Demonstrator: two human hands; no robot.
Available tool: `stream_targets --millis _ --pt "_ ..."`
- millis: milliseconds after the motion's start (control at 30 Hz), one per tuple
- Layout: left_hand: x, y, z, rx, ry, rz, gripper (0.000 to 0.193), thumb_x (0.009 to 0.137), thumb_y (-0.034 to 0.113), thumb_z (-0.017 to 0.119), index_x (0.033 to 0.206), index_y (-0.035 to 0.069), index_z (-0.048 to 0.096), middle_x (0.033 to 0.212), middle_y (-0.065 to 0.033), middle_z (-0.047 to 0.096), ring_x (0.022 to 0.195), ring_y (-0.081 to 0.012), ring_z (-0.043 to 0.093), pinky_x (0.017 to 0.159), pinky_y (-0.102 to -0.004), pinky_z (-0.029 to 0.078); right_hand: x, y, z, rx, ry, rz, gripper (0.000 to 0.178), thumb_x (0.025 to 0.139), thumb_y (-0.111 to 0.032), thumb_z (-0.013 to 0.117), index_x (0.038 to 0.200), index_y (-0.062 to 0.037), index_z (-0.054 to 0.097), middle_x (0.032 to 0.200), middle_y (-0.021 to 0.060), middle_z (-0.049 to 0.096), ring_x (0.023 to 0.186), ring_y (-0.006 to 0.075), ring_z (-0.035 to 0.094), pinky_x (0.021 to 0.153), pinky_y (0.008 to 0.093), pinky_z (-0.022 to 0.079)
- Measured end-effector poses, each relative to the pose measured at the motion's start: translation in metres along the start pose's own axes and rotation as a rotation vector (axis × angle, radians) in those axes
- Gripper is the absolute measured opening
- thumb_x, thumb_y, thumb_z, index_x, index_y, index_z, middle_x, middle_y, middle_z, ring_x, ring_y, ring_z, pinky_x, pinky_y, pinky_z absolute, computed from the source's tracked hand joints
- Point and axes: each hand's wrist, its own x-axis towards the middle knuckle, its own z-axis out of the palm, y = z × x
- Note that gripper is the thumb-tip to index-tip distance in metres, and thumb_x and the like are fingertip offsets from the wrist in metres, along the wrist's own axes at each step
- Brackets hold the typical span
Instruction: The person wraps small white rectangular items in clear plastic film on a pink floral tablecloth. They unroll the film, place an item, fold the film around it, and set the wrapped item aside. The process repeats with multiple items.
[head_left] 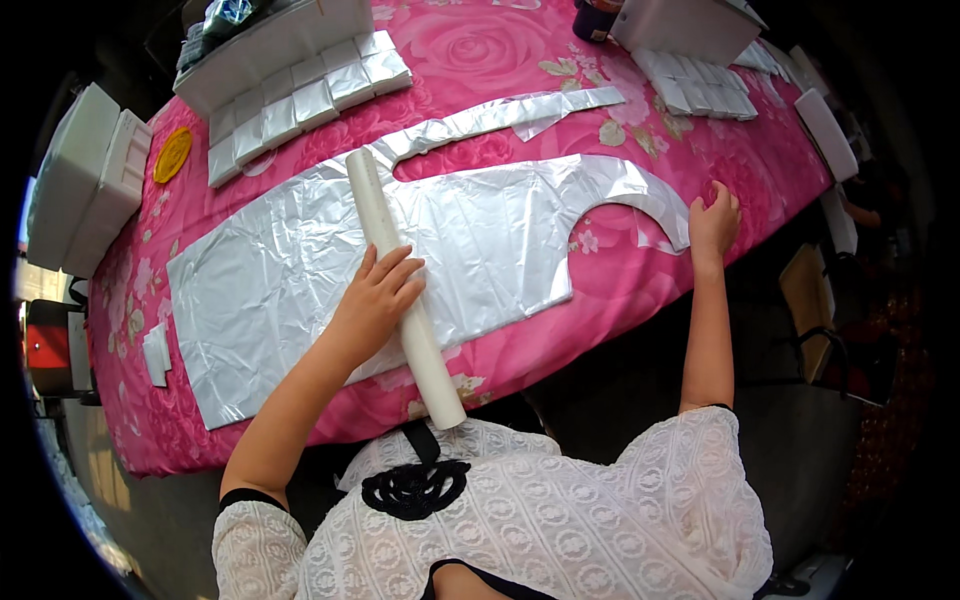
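A thin silvery-white plastic apron (490, 235) lies flat on the table, its neck and tie straps stretching to the right and its surface wrinkled. A long white tube (433, 370) lies slantwise across it, the near end jutting over the table edge. My left hand (382, 295) rests on top of the tube, fingers apart and lying over it; the thumb is hidden. At the right, my right hand (714, 222) is beside the tip of the apron's curved strap. Its fingers are loosely bent and apart, with nothing visible between them.
A pink flowered cloth (620, 270) covers the table. Folded white packets (300, 100) line up before a white foam box (270, 55); more packets (695, 85) sit at the back right. A yellow oval object (173, 155) and a small folded white piece (156, 355) lie left.
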Motion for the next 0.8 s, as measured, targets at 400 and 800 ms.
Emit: stream_targets --millis 400,800 --pt "0.001 0.009 -0.001 0.043 -0.032 -0.021 0.030 0.066 -0.003 0.058 0.095 0.005 0.055 0.119 -0.0075 0.050 0.124 -0.0281 0.037 0.105 -0.0535 0.025 -0.143 -0.199 0.037 0.429 -0.612 -0.880 0.052 0.089 -0.030 0.043 0.131 -0.0004 0.038 0.141 0.0153 0.031 0.132 0.0269 0.026 0.108 0.0381 0.019" --pt "-0.001 0.012 0.001 0.018 -0.020 -0.032 0.027 0.068 -0.002 0.056 0.094 0.005 0.055 0.118 -0.0076 0.050 0.124 -0.0277 0.037 0.105 -0.0528 0.024 -0.016 0.003 0.066 0.165 -0.234 -0.377 0.025 0.085 -0.018 0.050 0.103 -0.0038 0.061 0.108 0.0122 0.060 0.105 0.0273 0.054 0.090 0.0351 0.042"
